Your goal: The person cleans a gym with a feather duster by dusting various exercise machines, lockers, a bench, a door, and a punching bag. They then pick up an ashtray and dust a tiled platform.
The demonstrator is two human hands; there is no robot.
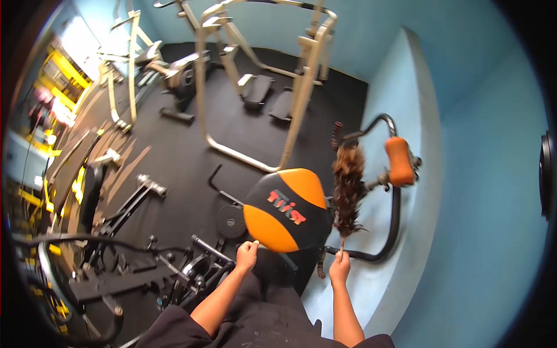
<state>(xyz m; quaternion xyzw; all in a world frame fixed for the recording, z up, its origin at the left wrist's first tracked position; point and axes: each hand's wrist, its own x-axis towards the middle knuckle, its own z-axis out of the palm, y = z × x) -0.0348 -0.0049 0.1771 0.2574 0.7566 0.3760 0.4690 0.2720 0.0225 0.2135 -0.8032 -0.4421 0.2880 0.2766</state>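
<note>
My right hand (340,268) is wrapped round the thin handle of a brown feather duster (348,188). The duster points away from me, its feathers overlapping the black curved handlebar of an exercise machine by the wall. An orange roller pad (400,161) sits just right of the feathers. My left hand (248,256) is closed, with its fingertips right at the near edge of a black and orange seat (285,210) marked "TWIST". No object shows in that hand.
A round black disc (231,221) lies left of the seat. Beyond it stands a beige tubular machine with foot pedals (258,91). Black metal equipment (197,269) crowds the near left. A low ledge (415,110) runs along the blue wall. A person (43,110) appears far left.
</note>
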